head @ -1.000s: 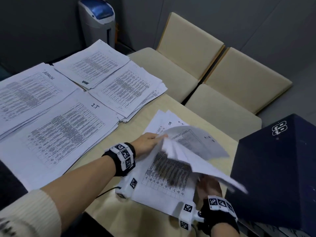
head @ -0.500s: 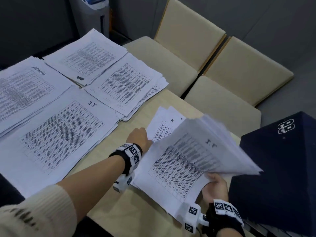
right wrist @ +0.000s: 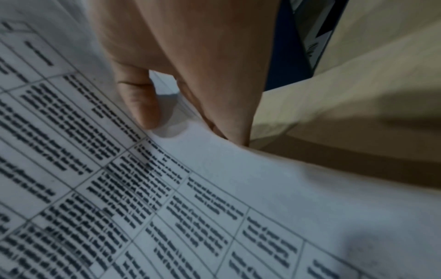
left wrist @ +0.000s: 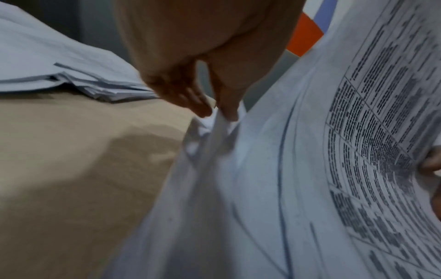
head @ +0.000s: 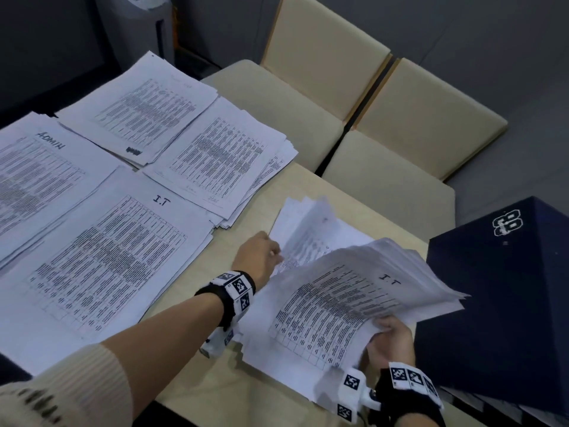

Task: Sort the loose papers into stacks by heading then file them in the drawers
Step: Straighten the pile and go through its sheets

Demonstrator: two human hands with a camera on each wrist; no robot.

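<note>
Head view: sorting is nearing completion; filing is not yet begun.
Right hand [head: 388,337] is gripping the lifted I.T bundle [head: 354,300] by its near corner. Left hand [head: 258,255] is pinching loose sheets [head: 311,229] lying beyond it on the desk [head: 191,377]. Left of both hands, four stacks are lying sorted, including ADMIN stack [head: 37,167] and I.T stack [head: 101,257].

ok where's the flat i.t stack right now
In the head view, the flat I.T stack lies on the table's left side, just below the ADMIN stack, left of the left hand.
</note>
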